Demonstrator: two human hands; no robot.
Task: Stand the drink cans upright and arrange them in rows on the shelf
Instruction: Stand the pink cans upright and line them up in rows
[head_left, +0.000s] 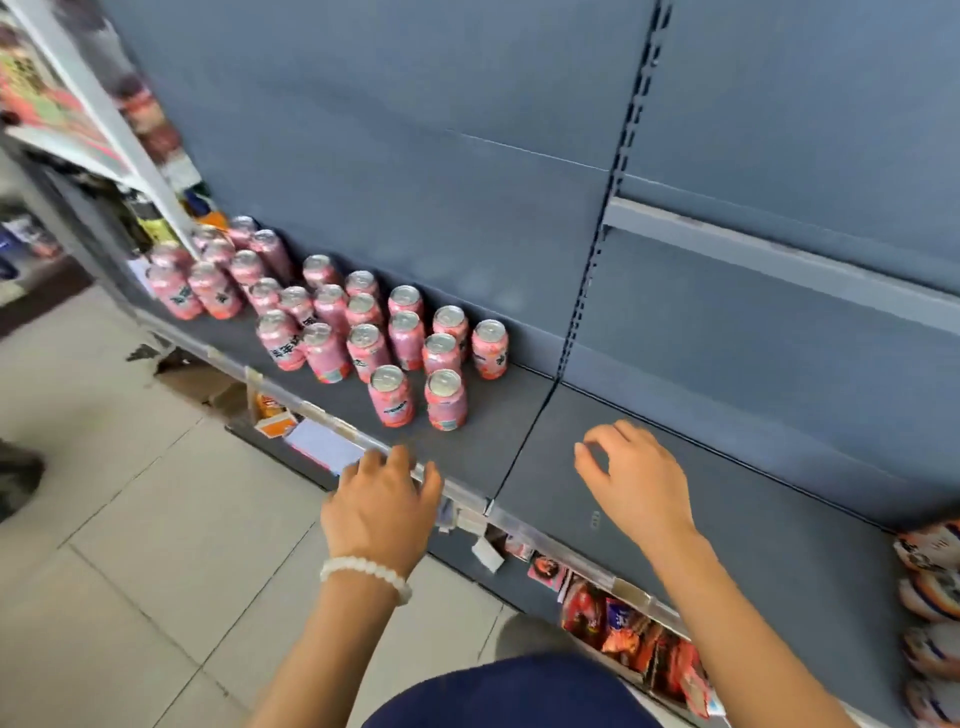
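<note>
head view shows pink cans (389, 358) upright mid-frame on the shelf (519, 447). left hand (382, 501) and right hand (636, 480) hover empty, fingers loosely spread. cans look rigid and slick; best gripped around the sides.

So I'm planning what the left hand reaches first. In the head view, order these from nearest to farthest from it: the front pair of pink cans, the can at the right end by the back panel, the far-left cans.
1. Front pair of pink cans, just beyond the left hand.
2. Right-end can, farther back.
3. Far-left cans, far up the shelf.
</note>
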